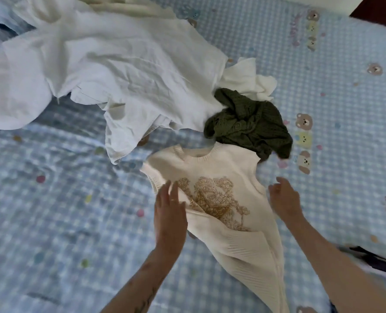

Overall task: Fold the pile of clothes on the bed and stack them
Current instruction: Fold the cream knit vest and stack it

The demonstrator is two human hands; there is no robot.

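Note:
A cream knit vest [228, 177] with a tan embroidered design lies front-up on the bed, neckline away from me, its lower part creased and slanting toward the bottom edge. My left hand [169, 211] lies with straight fingers over the vest's left side by the armhole. My right hand [283, 198] hovers with relaxed fingers just off the vest's right edge, holding nothing. A crumpled dark green knit garment [248, 124] sits just beyond the vest's right shoulder. A heap of white clothes [110, 64] spreads across the far left.
The bed carries a blue checked sheet [334, 64] printed with bears and dots. A small white garment [248, 80] lies behind the green one. Dark fabric [372, 256] shows at the right edge, and a dark corner [381, 10] at the top right.

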